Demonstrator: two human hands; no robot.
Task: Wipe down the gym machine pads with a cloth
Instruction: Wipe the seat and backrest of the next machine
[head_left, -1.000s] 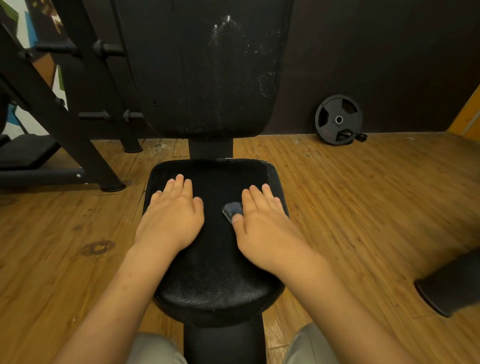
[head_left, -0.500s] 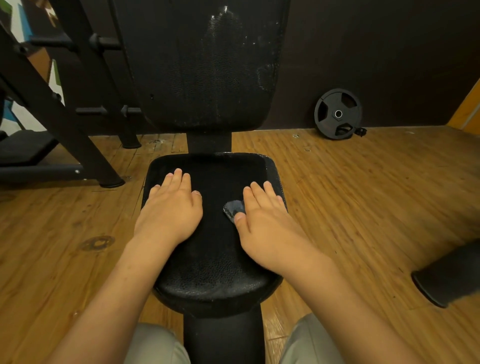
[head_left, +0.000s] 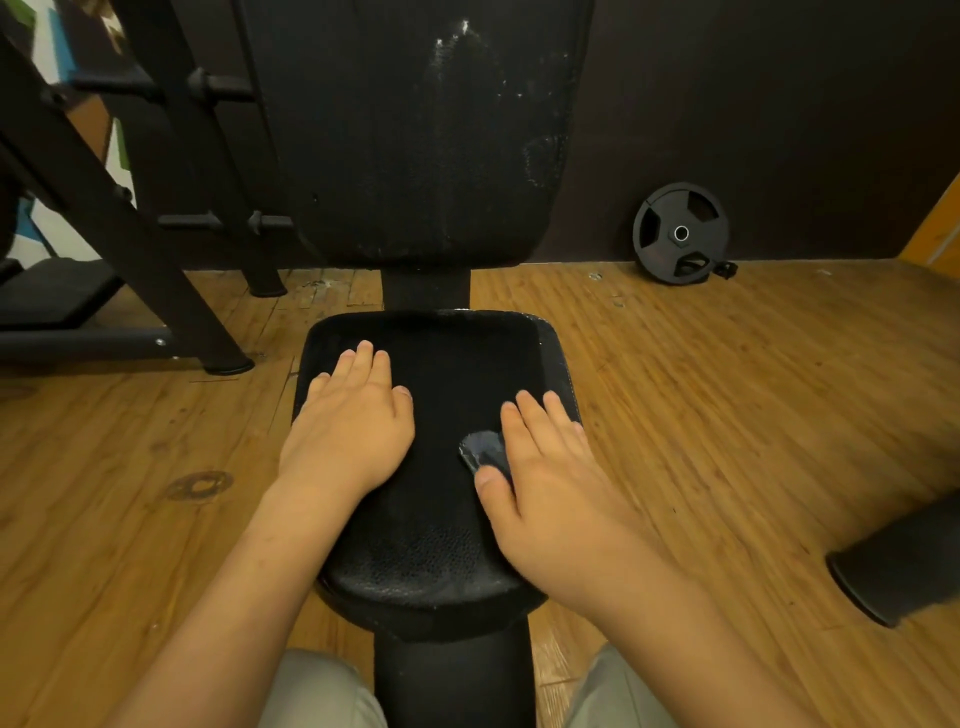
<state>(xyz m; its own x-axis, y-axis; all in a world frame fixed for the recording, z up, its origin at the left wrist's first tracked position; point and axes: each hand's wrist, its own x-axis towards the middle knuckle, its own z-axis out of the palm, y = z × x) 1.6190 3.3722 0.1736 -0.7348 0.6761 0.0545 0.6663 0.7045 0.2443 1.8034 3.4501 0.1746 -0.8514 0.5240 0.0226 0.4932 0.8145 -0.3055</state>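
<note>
Seat pad (head_left: 441, 561): wiping in hand. Dark cloth (head_left: 483, 449) lies near the pad's right edge, pressed under the right hand (head_left: 550, 493), grip released, fingers flat. Left hand (head_left: 348, 431) rests flat by the left edge, holding nothing. Next, probably: sweep across the pad, then the flecked back pad (head_left: 415, 145).

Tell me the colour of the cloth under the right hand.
The cloth is dark bluish grey, seen in the head view.

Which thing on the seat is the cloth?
Start at the black textured leatherette seat pad in the middle. The right hand lies flat on its right side; a small dark grey cloth peeks out from under it, beside the thumb. It is the only greyish, slightly shiny patch on the black pad.
</note>
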